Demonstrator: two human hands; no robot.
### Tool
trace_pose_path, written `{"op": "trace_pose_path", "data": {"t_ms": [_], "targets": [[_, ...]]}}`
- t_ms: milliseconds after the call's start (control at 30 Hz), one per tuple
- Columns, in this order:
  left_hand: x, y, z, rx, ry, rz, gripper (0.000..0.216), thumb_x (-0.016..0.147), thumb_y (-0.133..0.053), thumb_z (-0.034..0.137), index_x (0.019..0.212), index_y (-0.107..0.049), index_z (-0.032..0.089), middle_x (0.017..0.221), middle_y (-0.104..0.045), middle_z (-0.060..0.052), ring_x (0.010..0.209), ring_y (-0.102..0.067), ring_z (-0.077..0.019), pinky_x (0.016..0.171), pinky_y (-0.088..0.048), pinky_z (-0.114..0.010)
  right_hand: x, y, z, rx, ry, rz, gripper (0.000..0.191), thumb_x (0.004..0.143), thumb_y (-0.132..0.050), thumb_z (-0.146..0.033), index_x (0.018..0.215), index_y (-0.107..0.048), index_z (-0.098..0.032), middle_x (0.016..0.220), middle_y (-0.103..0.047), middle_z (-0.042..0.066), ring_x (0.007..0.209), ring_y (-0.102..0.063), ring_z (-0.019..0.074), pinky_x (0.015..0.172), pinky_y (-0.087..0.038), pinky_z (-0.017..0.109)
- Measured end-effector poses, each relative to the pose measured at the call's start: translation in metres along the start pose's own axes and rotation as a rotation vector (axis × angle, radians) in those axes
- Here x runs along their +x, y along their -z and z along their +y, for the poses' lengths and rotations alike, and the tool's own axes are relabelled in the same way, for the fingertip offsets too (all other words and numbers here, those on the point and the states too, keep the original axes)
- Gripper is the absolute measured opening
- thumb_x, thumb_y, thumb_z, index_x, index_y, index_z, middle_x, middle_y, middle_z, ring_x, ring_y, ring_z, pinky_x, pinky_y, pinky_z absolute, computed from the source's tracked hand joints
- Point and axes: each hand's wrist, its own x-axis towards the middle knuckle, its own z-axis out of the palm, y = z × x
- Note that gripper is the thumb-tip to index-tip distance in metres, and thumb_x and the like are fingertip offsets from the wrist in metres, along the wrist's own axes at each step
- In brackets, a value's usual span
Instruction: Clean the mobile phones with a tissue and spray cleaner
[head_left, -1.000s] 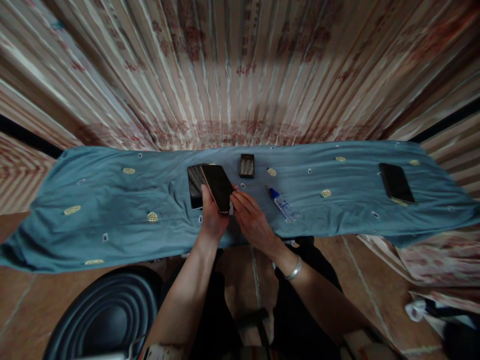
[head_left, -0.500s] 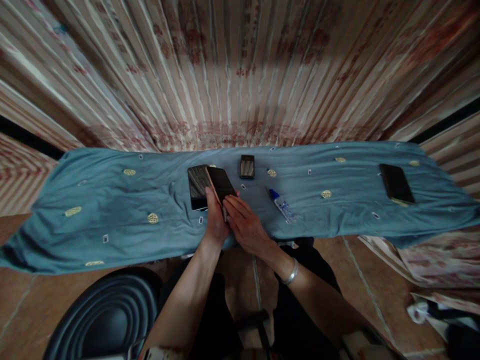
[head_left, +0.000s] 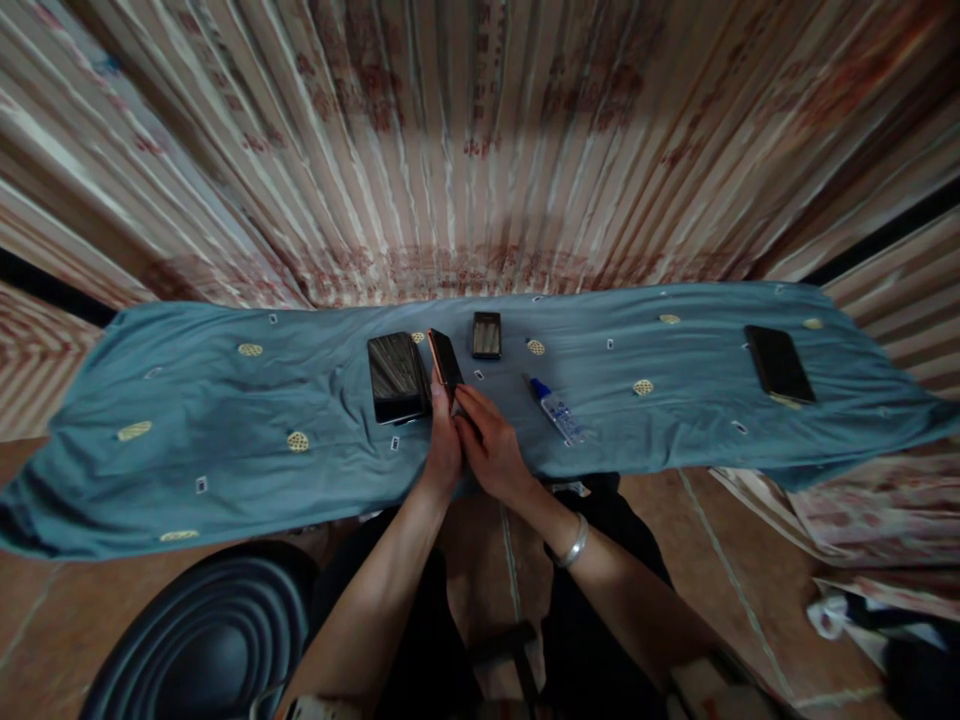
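A smartphone (head_left: 445, 357) with an orange-gold edge is held up over the cloth, tilted on its side with its dark face to the right. My left hand (head_left: 444, 445) grips it from the left, thumb along its edge. Fingers of my right hand (head_left: 491, 445) close around its lower right end, and both palms hide that end. Just left of the hands lies a dark, glossy phone (head_left: 394, 380), partly overlapping another dark slab beneath. Beyond the hands sits a small dark phone-like device (head_left: 487, 336). To the right is a clear bottle (head_left: 556, 413) with a blue cap.
A blue cloth (head_left: 247, 400) with a pineapple pattern covers the long, narrow table. Another dark phone (head_left: 780, 364) lies toward its right end. Pleated curtains (head_left: 450, 150) hang behind. A black ridged round object (head_left: 202, 650) stands on the floor at lower left.
The held smartphone has been turned more edge-on and sits slightly right of the phone on the cloth, uncovering more of it. Both hands remain on it. The view has shifted slightly.
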Motion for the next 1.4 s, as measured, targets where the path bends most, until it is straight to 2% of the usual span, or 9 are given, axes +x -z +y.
{"op": "trace_pose_path", "data": {"t_ms": [100,233,400,500,800,1000,1167,1300,1400], "targets": [[-0.001,-0.003,-0.005,0.030,-0.101,0.012,0.041,0.107,-0.036,0.027,0.131,-0.068,0.020,0.143,-0.065,-0.001,0.147,-0.044,-0.0094,0.121,-0.026,-0.017,0.003,-0.002,0.003,0.016,-0.032,0.016,0.046,0.103,-0.044,-0.026,0.145,-0.056,-0.015,0.147,-0.060,0.016,0.140,-0.054,0.0227,0.121,-0.042,0.043],[-0.004,-0.001,-0.015,0.114,-0.102,-0.011,0.042,0.106,-0.036,0.025,0.133,-0.067,0.020,0.144,-0.065,-0.002,0.148,-0.042,-0.0105,0.125,-0.024,-0.021,0.010,-0.002,0.010,0.025,-0.062,0.054,0.047,0.102,-0.047,-0.028,0.147,-0.055,-0.017,0.149,-0.059,0.014,0.142,-0.052,0.0243,0.122,-0.040,0.045],[-0.012,0.003,-0.030,0.244,-0.094,-0.105,0.046,0.106,-0.038,0.037,0.142,-0.059,0.020,0.159,-0.049,-0.005,0.153,-0.034,-0.0150,0.126,-0.026,-0.027,0.022,0.005,0.020,0.036,-0.077,0.139,0.047,0.102,-0.048,-0.033,0.145,-0.058,-0.018,0.148,-0.060,0.014,0.141,-0.054,0.0245,0.122,-0.040,0.044],[-0.014,0.004,-0.035,0.261,-0.075,-0.127,0.047,0.105,-0.040,0.041,0.144,-0.058,0.023,0.159,-0.049,-0.005,0.155,-0.032,-0.0167,0.125,-0.030,-0.031,0.024,0.007,0.021,0.022,-0.056,0.141,0.048,0.102,-0.047,-0.032,0.148,-0.055,-0.019,0.151,-0.057,0.013,0.143,-0.050,0.0247,0.123,-0.039,0.046],[-0.001,0.015,-0.026,0.250,-0.042,-0.088,0.046,0.104,-0.038,0.035,0.142,-0.060,0.020,0.162,-0.045,-0.005,0.152,-0.036,-0.0135,0.124,-0.026,-0.021,0.009,0.003,0.012,-0.036,0.158,0.043,0.051,0.105,-0.037,-0.024,0.155,-0.044,-0.018,0.158,-0.048,0.014,0.152,-0.039,0.0206,0.127,-0.034,0.044],[-0.006,0.021,-0.026,0.458,-0.105,-0.170,0.044,0.101,-0.048,0.031,0.140,-0.061,0.016,0.160,-0.047,-0.009,0.154,-0.032,-0.0174,0.127,-0.022,-0.029,0.021,0.017,0.023,-0.133,0.188,0.049,0.048,0.106,-0.037,-0.025,0.151,-0.049,-0.020,0.158,-0.048,0.013,0.152,-0.037,0.0218,0.126,-0.035,0.047],[-0.011,0.021,-0.025,0.640,-0.129,-0.271,0.051,0.096,-0.055,0.041,0.140,-0.060,0.016,0.158,-0.049,-0.011,0.155,-0.030,-0.0237,0.129,-0.021,-0.039,0.033,0.029,0.031,-0.196,0.184,0.092,0.043,0.106,-0.037,-0.029,0.142,-0.058,-0.019,0.153,-0.054,0.013,0.151,-0.039,0.0234,0.126,-0.035,0.049],[-0.017,0.016,-0.022,0.629,-0.095,-0.365,0.063,0.088,-0.064,0.050,0.142,-0.060,0.020,0.151,-0.058,-0.009,0.146,-0.044,-0.0320,0.120,-0.040,-0.045,0.040,0.036,0.038,-0.222,0.148,0.143,0.041,0.106,-0.036,-0.031,0.133,-0.064,-0.021,0.147,-0.058,0.013,0.146,-0.047,0.0222,0.125,-0.038,0.046],[-0.022,0.014,-0.020,0.591,0.050,-0.358,0.069,0.082,-0.071,0.053,0.144,-0.059,0.023,0.144,-0.063,-0.008,0.126,-0.061,-0.0354,0.096,-0.060,-0.048,0.044,0.041,0.042,-0.225,0.118,0.172,0.040,0.107,-0.034,-0.033,0.129,-0.066,-0.022,0.137,-0.064,0.013,0.135,-0.056,0.0216,0.120,-0.044,0.044]]}}
